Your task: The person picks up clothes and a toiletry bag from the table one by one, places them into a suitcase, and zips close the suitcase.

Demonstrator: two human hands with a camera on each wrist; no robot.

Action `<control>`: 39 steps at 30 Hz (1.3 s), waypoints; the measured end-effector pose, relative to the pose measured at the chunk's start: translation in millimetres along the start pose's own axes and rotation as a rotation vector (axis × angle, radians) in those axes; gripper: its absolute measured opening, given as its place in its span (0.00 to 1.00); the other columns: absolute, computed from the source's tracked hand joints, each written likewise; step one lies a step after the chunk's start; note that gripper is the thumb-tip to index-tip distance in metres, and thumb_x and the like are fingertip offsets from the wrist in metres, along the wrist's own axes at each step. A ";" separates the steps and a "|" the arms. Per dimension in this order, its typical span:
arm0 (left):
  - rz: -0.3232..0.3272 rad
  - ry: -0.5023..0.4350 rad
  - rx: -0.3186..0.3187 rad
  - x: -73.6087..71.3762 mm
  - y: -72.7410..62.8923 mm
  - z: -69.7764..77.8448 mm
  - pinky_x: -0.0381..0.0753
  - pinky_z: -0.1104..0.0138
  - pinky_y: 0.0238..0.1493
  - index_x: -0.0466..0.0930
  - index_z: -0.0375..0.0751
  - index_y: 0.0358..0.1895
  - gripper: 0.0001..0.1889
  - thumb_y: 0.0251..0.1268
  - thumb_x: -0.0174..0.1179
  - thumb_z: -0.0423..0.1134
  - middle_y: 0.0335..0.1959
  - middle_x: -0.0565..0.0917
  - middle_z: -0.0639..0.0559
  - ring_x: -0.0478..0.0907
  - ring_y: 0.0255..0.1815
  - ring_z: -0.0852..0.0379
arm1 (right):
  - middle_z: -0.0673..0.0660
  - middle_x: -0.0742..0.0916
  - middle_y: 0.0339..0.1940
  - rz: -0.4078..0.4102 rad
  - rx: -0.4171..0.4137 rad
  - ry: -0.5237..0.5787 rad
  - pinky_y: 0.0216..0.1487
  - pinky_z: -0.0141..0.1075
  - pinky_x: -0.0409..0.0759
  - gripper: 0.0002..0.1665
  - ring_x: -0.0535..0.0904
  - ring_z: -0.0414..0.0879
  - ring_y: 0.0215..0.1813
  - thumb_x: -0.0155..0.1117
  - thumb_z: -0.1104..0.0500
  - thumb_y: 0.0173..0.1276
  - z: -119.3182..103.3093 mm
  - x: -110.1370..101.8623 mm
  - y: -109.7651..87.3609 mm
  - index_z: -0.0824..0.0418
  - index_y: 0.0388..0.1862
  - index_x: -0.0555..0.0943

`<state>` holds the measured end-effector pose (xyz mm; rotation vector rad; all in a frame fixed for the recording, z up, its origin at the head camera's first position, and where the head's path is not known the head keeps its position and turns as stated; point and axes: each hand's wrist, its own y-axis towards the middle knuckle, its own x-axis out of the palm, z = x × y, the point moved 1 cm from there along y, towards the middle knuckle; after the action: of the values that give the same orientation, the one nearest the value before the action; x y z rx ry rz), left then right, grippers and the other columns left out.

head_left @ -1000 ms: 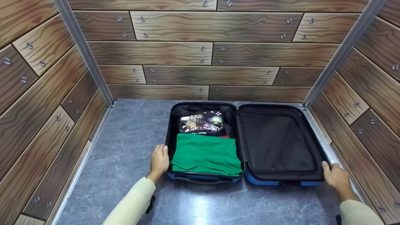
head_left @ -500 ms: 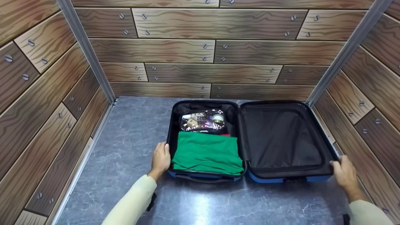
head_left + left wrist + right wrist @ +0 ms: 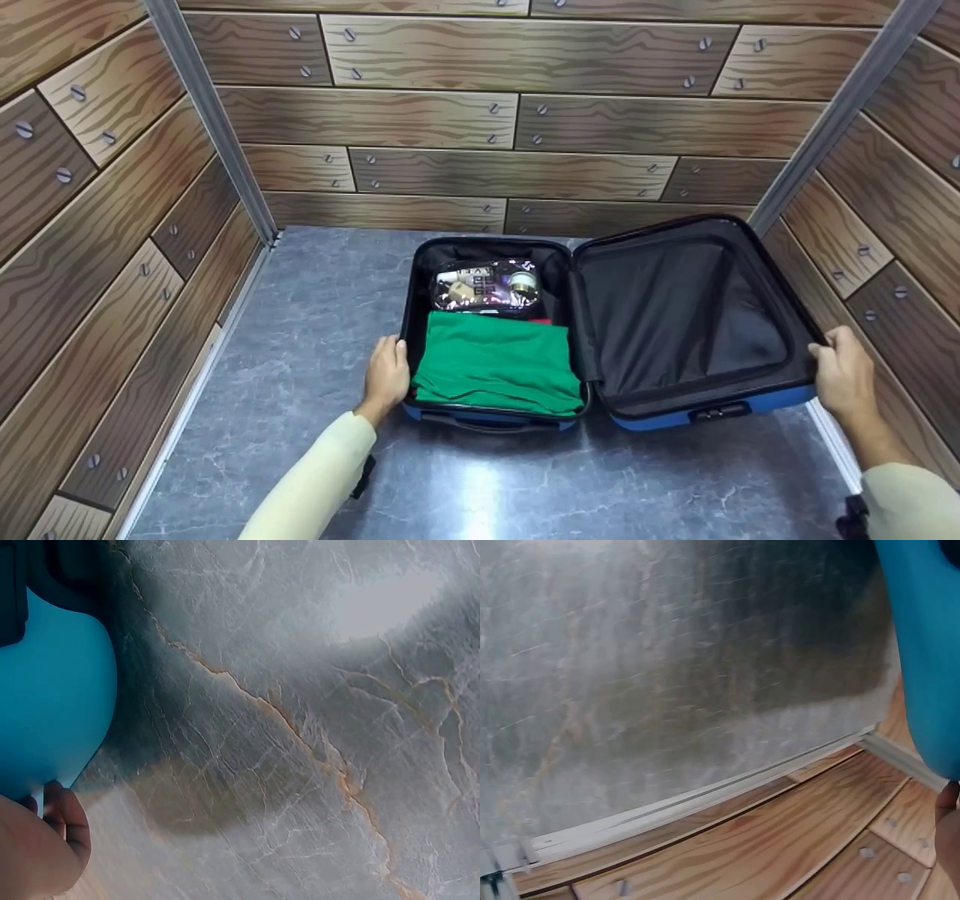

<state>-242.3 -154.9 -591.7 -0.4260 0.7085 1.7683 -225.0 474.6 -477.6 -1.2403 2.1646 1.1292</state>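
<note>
A blue suitcase (image 3: 491, 421) with black lining lies open on the grey floor. Its left half holds a folded green cloth (image 3: 499, 364) and, behind it, a clear toiletry pouch (image 3: 487, 289) with small containers; a bit of red shows between them. My left hand (image 3: 387, 375) grips the left rim of that half; in the left wrist view its fingers curl at the blue shell (image 3: 60, 697). My right hand (image 3: 846, 375) grips the outer edge of the lid (image 3: 697, 315), which is tilted up off the floor. In the right wrist view the lid's blue shell (image 3: 930, 667) hangs above the floor.
Wood-plank-patterned walls (image 3: 480, 120) stand behind and on both sides, with metal strips (image 3: 210, 120) at the corners. The right wall is close beside the lid and my right hand. Grey marbled floor (image 3: 300, 330) extends left of the suitcase and in front.
My right hand has raised the lid's outer edge from near the floor, and the lid now tilts upward. My left hand keeps its hold on the left rim; the contents have stayed put.
</note>
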 end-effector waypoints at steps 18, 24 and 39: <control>-0.408 0.281 -0.029 -11.7 22.4 3.5 0.55 0.39 0.69 0.65 0.34 0.66 0.25 0.75 0.41 0.46 0.66 0.72 0.36 0.66 0.69 0.35 | 0.51 0.66 0.31 0.116 -0.231 0.139 0.40 0.48 0.52 0.13 0.58 0.53 0.36 0.53 0.62 0.55 -89.3 -24.6 17.2 0.73 0.29 0.65; -0.471 0.557 0.201 -28.4 29.0 -8.6 0.60 0.45 0.62 0.71 0.34 0.59 0.23 0.74 0.41 0.48 0.59 0.77 0.38 0.69 0.63 0.38 | 0.63 0.68 0.30 0.110 -0.410 0.138 0.37 0.53 0.51 0.33 0.59 0.59 0.36 0.59 0.40 0.62 -119.5 -23.5 21.5 0.73 0.29 0.67; -0.373 0.575 0.434 -34.6 17.6 -20.9 0.64 0.46 0.57 0.74 0.31 0.52 0.20 0.75 0.43 0.46 0.49 0.80 0.35 0.73 0.54 0.37 | 0.67 0.70 0.33 0.094 -0.669 -0.085 0.37 0.57 0.52 0.28 0.61 0.66 0.37 0.51 0.41 0.60 -212.9 -15.2 10.7 0.68 0.32 0.67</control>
<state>-249.8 -197.3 -582.1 -0.7217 1.2919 1.0960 -215.8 314.6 -336.4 -1.3080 1.8482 2.0101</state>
